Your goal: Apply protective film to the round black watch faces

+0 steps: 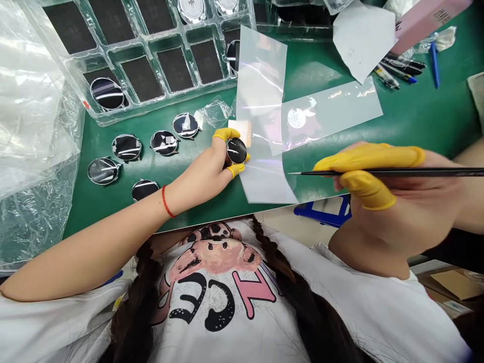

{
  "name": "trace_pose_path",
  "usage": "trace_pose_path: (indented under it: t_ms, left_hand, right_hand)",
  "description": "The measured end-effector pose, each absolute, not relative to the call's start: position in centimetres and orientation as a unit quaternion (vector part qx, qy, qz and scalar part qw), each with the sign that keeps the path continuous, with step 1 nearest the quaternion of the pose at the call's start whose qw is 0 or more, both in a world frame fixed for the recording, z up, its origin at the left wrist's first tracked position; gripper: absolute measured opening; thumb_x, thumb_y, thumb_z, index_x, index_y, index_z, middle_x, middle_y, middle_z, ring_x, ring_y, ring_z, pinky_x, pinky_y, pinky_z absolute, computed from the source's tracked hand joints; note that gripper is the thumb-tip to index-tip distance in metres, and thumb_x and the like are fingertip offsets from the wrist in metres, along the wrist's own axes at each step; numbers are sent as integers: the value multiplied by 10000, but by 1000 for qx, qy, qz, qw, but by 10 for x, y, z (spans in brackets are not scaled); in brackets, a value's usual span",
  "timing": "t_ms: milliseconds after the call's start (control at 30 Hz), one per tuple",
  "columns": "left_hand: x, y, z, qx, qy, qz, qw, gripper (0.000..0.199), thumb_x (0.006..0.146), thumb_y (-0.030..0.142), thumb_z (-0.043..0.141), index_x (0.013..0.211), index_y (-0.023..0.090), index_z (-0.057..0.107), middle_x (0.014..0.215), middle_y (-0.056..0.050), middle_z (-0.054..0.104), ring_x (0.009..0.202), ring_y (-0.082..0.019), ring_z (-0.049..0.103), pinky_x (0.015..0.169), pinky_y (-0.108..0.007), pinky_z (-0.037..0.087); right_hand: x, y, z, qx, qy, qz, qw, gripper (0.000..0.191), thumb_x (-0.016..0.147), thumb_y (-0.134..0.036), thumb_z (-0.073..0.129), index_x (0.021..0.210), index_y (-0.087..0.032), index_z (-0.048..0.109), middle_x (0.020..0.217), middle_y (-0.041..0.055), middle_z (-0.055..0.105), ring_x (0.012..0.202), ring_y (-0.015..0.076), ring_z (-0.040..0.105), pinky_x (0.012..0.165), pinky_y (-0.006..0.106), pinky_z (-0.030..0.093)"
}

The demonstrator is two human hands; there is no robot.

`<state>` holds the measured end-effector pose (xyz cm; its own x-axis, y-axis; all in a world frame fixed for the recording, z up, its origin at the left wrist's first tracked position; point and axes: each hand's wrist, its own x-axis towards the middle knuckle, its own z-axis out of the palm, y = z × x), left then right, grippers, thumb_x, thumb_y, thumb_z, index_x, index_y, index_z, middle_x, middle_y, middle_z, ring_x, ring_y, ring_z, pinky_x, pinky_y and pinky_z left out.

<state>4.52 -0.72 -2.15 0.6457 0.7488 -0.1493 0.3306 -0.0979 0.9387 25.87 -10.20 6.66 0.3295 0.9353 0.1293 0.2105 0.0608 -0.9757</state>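
Observation:
My left hand (pixel 204 169), with a red string on the wrist and yellow finger cots, pinches a glossy round black disc (pixel 236 150) by its edges. Several similar silver-rimmed discs (pixel 164 142) lie on the green mat (pixel 416 116) to the left of that hand. My right hand (pixel 378 186), also wearing yellow cots, grips a thin black pointed tool (pixel 378 172), with its tip aimed left above the mat. Translucent film sheets (pixel 260 91) lie between my hands, and the disc's right edge nearly meets them.
A clear plastic tray (pixel 151 65) with black pads stands at the back and holds more discs. A crumpled plastic bag (pixel 34 151) lies at far left. Pens (pixel 401 68), white paper (pixel 363 38) and a pink box (pixel 427 20) sit at back right.

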Motion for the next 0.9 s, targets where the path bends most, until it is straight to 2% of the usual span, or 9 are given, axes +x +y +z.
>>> trace_pose_path:
  t_ms: [67,167,233,367,500,767,900]
  left_hand:
    - [41,-10,-20,743,379,191,517,476,862,183,618,1278,203,388,1129,-74,643,988,-240,704,875,-434,586]
    - [35,-17,-12,757,367,235,487,469,849,220,668,1266,220,452,1163,-66,616,854,-183,675,707,-328,571]
    - [32,-21,-4,742,348,280,499,457,849,228,693,1246,233,468,1211,-61,607,888,-168,669,737,-310,574]
    - [30,-25,6,708,326,300,551,441,867,209,694,1239,244,458,1170,-42,638,911,-164,685,845,-344,593]
    - [27,-25,5,693,317,299,574,476,871,176,699,1272,254,455,1173,-29,638,927,-152,700,860,-330,608]
    - [24,-27,2,694,313,284,583,481,879,180,692,1287,259,452,1159,-32,631,958,-174,706,867,-360,622]
    - [24,-27,2,689,319,275,589,481,875,188,693,1281,258,445,1164,-40,632,957,-180,712,871,-371,629]
  right_hand:
    - [251,-97,69,-567,-486,313,587,43,782,-298,841,819,-311,822,781,-32,757,722,188,685,664,341,579]
    - [242,-84,62,-526,-495,403,562,41,840,-283,797,833,-320,814,817,-46,764,762,157,718,727,301,619]
    - [239,-77,56,-515,-488,457,536,24,844,-314,798,822,-322,806,845,-42,767,788,153,732,748,298,635]
    - [238,-67,50,-518,-471,485,524,50,835,-362,807,819,-315,798,847,-37,762,792,139,728,732,270,629]
    - [242,-62,47,-519,-482,463,533,67,841,-363,802,797,-313,794,803,-40,747,775,123,710,679,228,595]
    - [244,-56,40,-558,-493,429,512,169,839,-430,792,781,-274,762,776,-20,731,717,152,692,666,299,584]
    - [245,-54,39,-549,-485,437,521,152,821,-412,812,779,-272,768,751,-22,729,697,147,684,625,282,562]
